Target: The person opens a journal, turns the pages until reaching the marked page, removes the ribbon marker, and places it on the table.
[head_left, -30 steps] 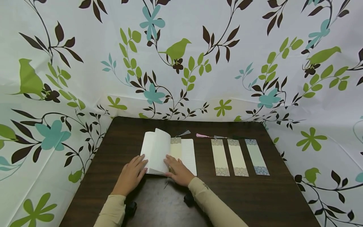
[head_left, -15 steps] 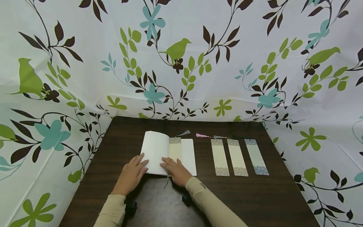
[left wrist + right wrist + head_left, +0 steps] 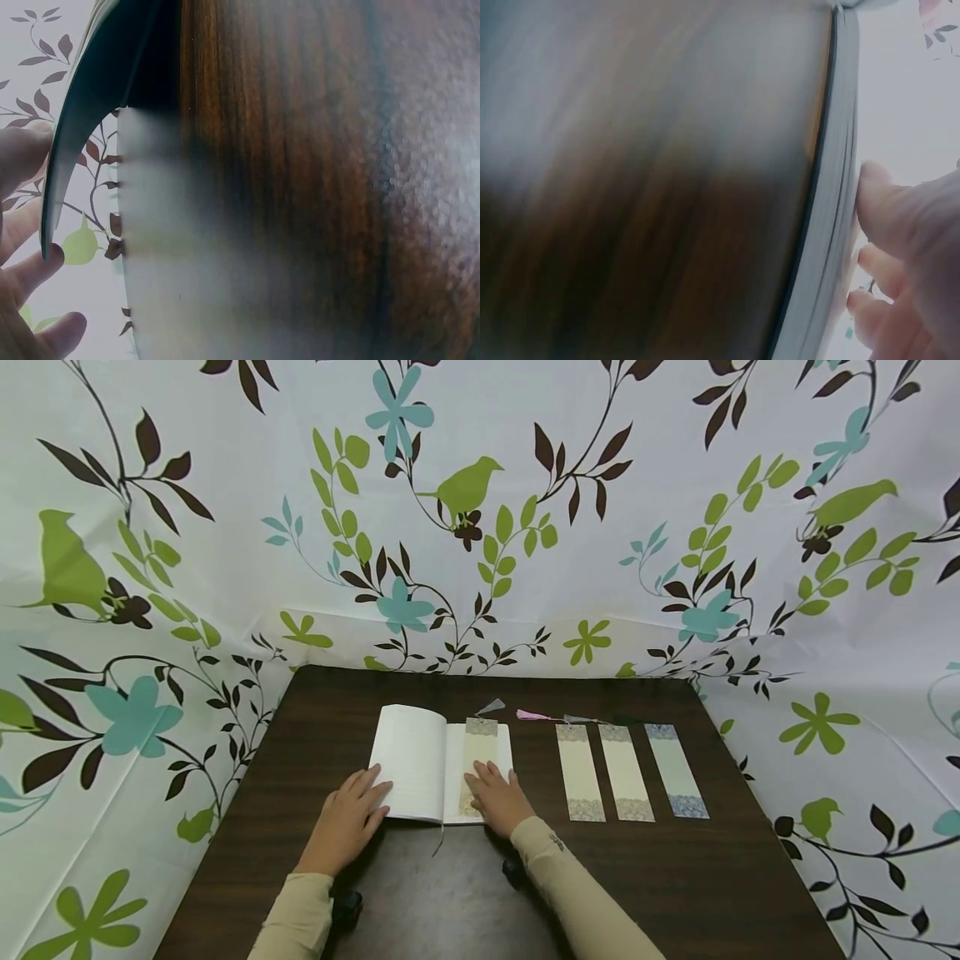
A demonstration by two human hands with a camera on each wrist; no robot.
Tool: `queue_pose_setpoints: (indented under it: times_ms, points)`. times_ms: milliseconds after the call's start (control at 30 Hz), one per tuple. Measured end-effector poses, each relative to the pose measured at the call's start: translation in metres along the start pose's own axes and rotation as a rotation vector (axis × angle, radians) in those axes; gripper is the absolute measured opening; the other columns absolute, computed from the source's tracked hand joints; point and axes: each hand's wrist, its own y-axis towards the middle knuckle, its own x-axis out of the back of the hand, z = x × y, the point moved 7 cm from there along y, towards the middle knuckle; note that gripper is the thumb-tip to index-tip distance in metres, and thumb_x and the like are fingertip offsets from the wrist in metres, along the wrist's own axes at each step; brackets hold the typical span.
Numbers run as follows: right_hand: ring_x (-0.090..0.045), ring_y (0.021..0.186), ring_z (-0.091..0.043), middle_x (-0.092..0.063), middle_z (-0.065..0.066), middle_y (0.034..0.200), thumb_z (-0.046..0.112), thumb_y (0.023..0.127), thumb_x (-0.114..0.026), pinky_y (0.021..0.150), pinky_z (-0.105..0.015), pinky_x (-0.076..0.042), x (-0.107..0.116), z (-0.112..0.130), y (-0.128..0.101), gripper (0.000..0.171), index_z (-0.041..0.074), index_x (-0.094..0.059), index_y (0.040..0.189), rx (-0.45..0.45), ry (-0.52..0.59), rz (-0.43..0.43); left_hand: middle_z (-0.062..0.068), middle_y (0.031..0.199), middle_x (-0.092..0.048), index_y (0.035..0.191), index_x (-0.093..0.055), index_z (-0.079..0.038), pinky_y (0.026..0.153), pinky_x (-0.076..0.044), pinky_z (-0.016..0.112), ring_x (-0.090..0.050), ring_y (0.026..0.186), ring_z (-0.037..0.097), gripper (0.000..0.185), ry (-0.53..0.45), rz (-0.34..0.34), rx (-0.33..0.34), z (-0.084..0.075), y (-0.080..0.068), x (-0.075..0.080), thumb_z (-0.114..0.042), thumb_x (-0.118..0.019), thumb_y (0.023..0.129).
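An open notebook lies on the dark wooden table. A cream bookmark with a grey tassel lies on its right page. My left hand rests flat on the lower left page, fingers straight. My right hand lies flat on the bookmark's lower end and the right page. In the left wrist view my fingers touch the notebook's dark cover edge. In the right wrist view my fingertips press on the page stack.
Three more bookmarks lie side by side right of the notebook, two cream and one pale blue, tassels pointing away. A floral curtain with birds surrounds the table on three sides. A thin ribbon hangs from the notebook's near edge.
The lifted page has settled flat on the left side. My right hand slid from the spine area rightward onto the bookmark, now fully uncovered. The left hand stayed put.
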Motion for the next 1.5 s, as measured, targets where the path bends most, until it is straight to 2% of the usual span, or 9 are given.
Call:
queue_pose_setpoints:
  times_ms: [400, 600, 933, 1233, 1400, 1500]
  points:
    - [-0.034, 0.149, -0.03, -0.038, -0.008, 0.161, 0.025, 0.099, -0.065, 0.111, -0.074, -0.018, 0.004, -0.06, -0.033, 0.056, 0.016, -0.049, 0.152, -0.143, 0.147, 0.038, 0.014, 0.154, -0.048, 0.134, -0.066, -0.013, 0.097, -0.043, 0.068, -0.046, 0.136, 0.04, 0.043, 0.007, 0.027, 0.018, 0.0, 0.001, -0.001, -0.024, -0.075, 0.094]
    - [-0.033, 0.149, -0.029, -0.038, -0.006, 0.162, 0.026, 0.1, -0.063, 0.11, -0.077, -0.014, 0.003, -0.08, -0.045, 0.055, 0.017, -0.049, 0.152, -0.17, 0.187, 0.037, 0.013, 0.154, -0.047, 0.135, -0.066, -0.013, 0.098, -0.042, 0.068, -0.045, 0.136, 0.039, 0.043, 0.006, 0.03, 0.02, 0.002, 0.0, -0.003, -0.024, -0.075, 0.094]
    - [-0.033, 0.149, -0.033, -0.041, -0.007, 0.16, 0.019, 0.096, -0.068, 0.112, -0.074, -0.015, 0.004, -0.094, -0.055, 0.055, 0.014, -0.053, 0.149, -0.164, 0.176, 0.044, 0.014, 0.153, -0.048, 0.134, -0.066, -0.012, 0.096, -0.043, 0.067, -0.047, 0.135, 0.039, 0.043, 0.001, 0.017, 0.008, 0.001, -0.001, -0.002, -0.022, -0.075, 0.094]
    - [-0.034, 0.148, -0.035, -0.041, -0.01, 0.159, 0.017, 0.096, -0.069, 0.112, -0.074, -0.015, 0.013, -0.093, -0.058, 0.054, 0.012, -0.054, 0.147, -0.153, 0.188, 0.041, 0.014, 0.153, -0.048, 0.134, -0.066, -0.012, 0.095, -0.043, 0.068, -0.047, 0.135, 0.039, 0.043, -0.005, 0.008, 0.002, 0.0, 0.0, -0.002, -0.023, -0.075, 0.093]
    - [-0.039, 0.145, -0.035, -0.044, -0.013, 0.157, 0.018, 0.097, -0.068, 0.112, -0.073, -0.016, 0.016, -0.092, -0.057, 0.054, 0.007, -0.053, 0.147, -0.122, 0.197, -0.029, 0.015, 0.152, -0.049, 0.133, -0.067, -0.011, 0.095, -0.044, 0.067, -0.048, 0.134, 0.039, 0.043, -0.016, -0.01, 0.008, -0.003, 0.001, 0.0, -0.021, -0.077, 0.092]
    - [-0.043, 0.143, -0.034, -0.046, -0.014, 0.155, 0.017, 0.1, -0.066, 0.114, -0.068, -0.02, 0.017, -0.091, -0.055, 0.051, 0.005, -0.052, 0.147, -0.117, 0.219, -0.076, 0.017, 0.151, -0.05, 0.132, -0.067, -0.008, 0.098, -0.043, 0.065, -0.048, 0.133, 0.043, 0.044, -0.045, -0.02, 0.004, -0.01, 0.004, 0.002, -0.017, -0.078, 0.091]
